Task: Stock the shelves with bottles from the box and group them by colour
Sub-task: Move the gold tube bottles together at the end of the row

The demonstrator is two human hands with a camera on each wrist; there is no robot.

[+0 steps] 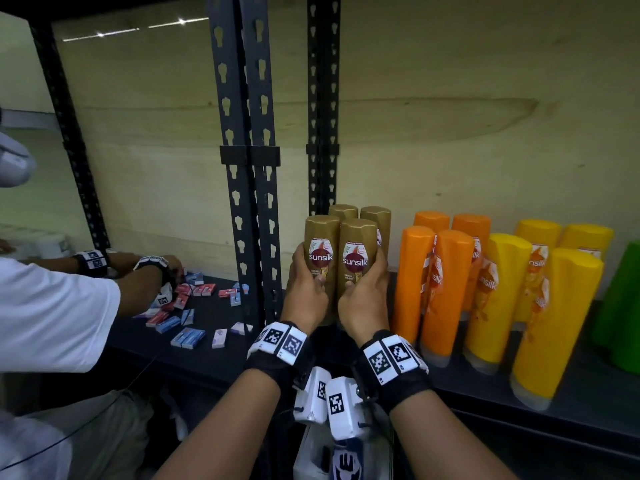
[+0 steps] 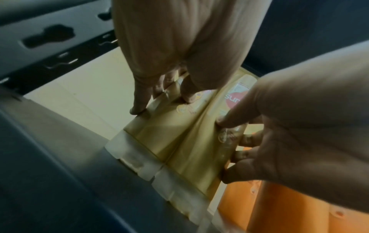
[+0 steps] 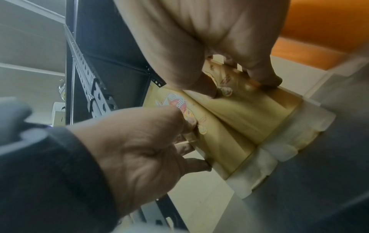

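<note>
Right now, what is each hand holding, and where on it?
Left hand holds the left front gold bottle mid-body; right hand the right one, likewise.

gold bottles [image 1: 341, 258] | four, upright, cap-down | touching, left of orange bottles [image 1: 436, 289]

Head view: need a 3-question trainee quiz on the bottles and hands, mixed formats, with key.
1. Multiple choice: which colour group stands directly right of the gold bottles?
A. green
B. orange
C. pink

2. True or false: the left hand and the right hand each grip one front gold bottle, fingers wrapped round its side.

3. Fill in: counting both rows, the gold group holds ____ bottles on the shelf.

Key:
1. B, the orange bottles; the yellow bottles come next, and a green bottle shows at the frame's right edge.
2. True
3. four
</note>
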